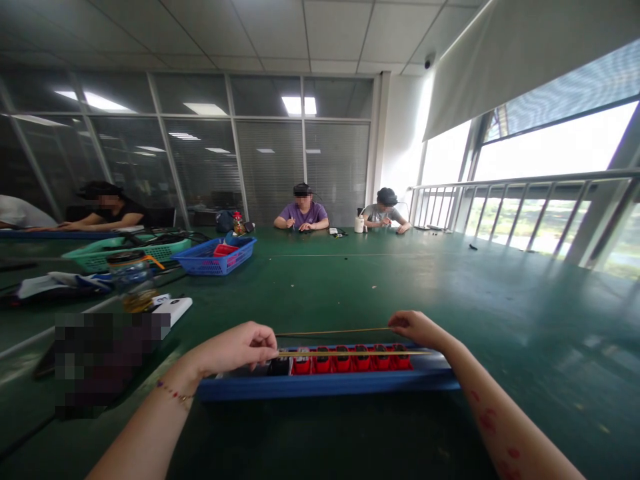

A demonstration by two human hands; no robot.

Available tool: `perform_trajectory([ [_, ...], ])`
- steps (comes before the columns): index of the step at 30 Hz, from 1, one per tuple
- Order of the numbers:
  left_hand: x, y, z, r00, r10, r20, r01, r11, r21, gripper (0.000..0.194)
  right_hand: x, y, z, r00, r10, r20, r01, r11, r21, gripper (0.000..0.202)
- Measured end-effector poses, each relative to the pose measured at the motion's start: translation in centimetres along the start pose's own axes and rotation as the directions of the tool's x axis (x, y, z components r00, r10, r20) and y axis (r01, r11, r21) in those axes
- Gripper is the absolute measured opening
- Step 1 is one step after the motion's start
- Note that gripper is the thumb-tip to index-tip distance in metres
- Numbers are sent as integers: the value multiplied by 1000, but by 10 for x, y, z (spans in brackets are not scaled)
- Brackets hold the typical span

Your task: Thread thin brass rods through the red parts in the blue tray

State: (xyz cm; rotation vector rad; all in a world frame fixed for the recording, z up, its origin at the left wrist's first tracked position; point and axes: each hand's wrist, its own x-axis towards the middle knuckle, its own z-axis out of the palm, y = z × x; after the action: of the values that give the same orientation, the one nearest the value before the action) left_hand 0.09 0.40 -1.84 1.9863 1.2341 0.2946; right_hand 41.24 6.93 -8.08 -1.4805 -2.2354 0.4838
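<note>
A long blue tray [330, 387] lies crosswise on the table in front of me. Inside it stands a row of several small red holders [343, 363], each with a dark piece in it, and a black piece [280, 366] sits at their left end. Over the tray's left end, my left hand [253, 345] is closed, pinching a thin yellowish elastic band [333, 331]. The band runs in two taut strands across to my right hand [415, 327], whose curled fingers hold it above the tray's right end. Its fingertips are partly hidden.
A blue basket [217, 257] with a red container, a green basket [130, 250], a lidded jar [133, 280] and a white-edged device [175, 313] stand left on the green table [425, 280]. Several people sit at the table's far side and far left.
</note>
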Motion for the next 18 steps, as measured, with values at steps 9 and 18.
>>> perform_trajectory([
  [9, 1, 1, -3, 995, 50, -81, -33, 981, 189, 31, 2, 5, 1, 998, 3, 70, -2, 1000, -20, 20],
  [18, -3, 27, 0, 886, 254, -389, -105, 925, 365, 29, 1, 4, 0, 998, 23, 64, -22, 1000, -19, 20],
])
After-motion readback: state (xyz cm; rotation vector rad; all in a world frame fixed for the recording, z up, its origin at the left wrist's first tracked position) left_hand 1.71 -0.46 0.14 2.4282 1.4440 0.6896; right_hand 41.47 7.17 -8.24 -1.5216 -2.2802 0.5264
